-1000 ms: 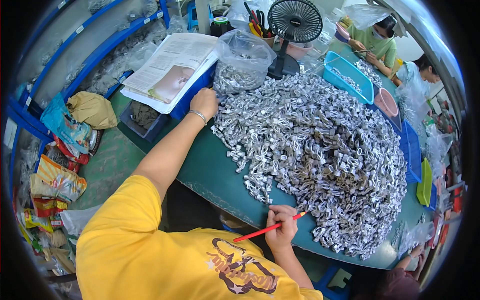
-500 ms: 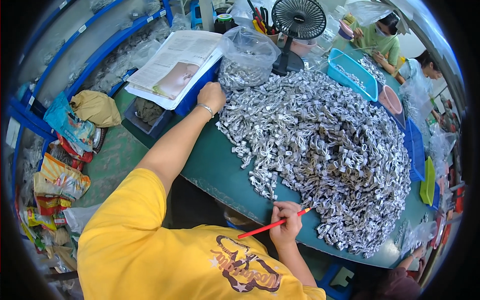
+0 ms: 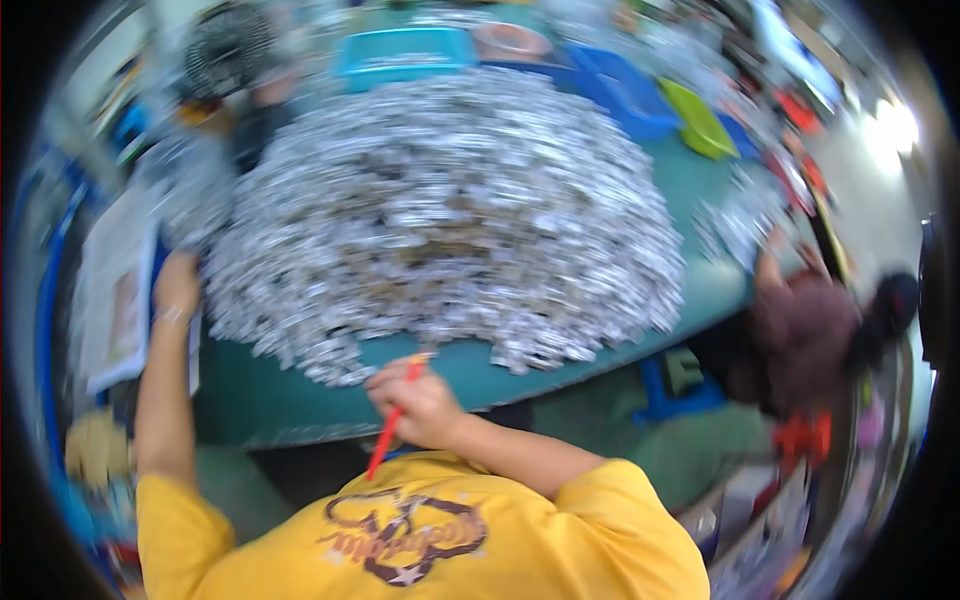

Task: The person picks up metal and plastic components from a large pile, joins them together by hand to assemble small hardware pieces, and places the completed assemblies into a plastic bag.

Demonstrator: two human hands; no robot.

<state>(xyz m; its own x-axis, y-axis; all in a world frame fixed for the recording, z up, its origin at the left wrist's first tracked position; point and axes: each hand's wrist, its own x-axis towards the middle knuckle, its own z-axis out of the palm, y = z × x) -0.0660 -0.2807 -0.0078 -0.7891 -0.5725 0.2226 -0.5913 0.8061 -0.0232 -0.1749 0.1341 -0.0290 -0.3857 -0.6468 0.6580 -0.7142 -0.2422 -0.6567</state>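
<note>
A big heap of small silver metal pieces (image 3: 450,210), smeared by motion, covers much of the green table (image 3: 300,410). My right hand (image 3: 425,408) is closed around a red pencil (image 3: 388,440) with a yellow-orange end, held slantwise at the near edge of the heap. Whether it also pinches a metal piece is not visible. At the heap's left side, my left hand (image 3: 178,285) is next to a clear plastic bag (image 3: 185,190) and the papers (image 3: 115,290); its fingers are blurred and partly hidden.
Behind the heap stand a turquoise basket (image 3: 405,55), a pink bowl (image 3: 512,43), a blue basket (image 3: 622,92) and a green tray (image 3: 697,120). A black fan (image 3: 228,50) is at the far left. Another person in a dark top (image 3: 805,340) sits on the right.
The whole view has swung to the right, so the heap now lies in the middle. My right hand still holds the pencil, now tilted more upright; my left hand stays by the bag.
</note>
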